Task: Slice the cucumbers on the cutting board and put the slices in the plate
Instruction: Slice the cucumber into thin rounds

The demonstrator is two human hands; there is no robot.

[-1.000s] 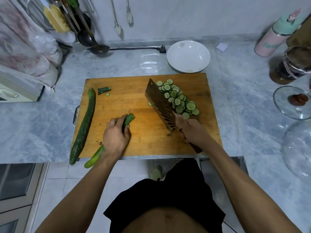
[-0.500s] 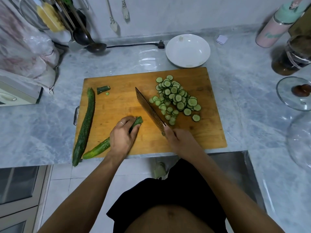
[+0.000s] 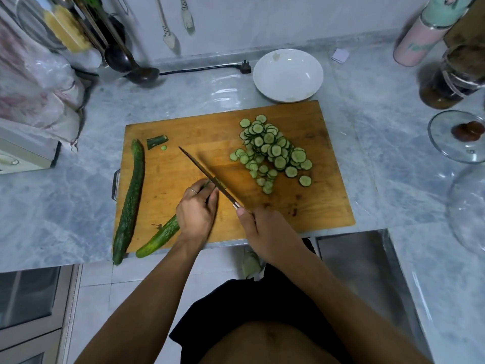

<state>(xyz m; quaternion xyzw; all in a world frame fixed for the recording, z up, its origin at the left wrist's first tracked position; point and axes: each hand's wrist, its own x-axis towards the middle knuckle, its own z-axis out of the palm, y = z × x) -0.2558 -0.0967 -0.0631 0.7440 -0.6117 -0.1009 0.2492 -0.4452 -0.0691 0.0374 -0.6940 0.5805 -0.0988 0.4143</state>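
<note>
Slicing is partway done: on the cutting board (image 3: 168, 179), the left hand (image 3: 196, 214) grips a cucumber (image 3: 157, 239), the right hand (image 3: 267, 232) grips a knife (image 3: 207, 174). Slices (image 3: 270, 151) are piled beside; the plate (image 3: 288, 74) beyond the board is empty, another cucumber (image 3: 130, 200) uncut.

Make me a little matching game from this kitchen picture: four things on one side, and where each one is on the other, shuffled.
Things:
1. white plate
2. whole cucumber
3. pile of slices
4. knife

Places:
A. right part of the cutting board
B. gripped by the right hand
C. on the counter just beyond the board
D. along the board's left edge

Pairs: 1-C, 2-D, 3-A, 4-B
</note>
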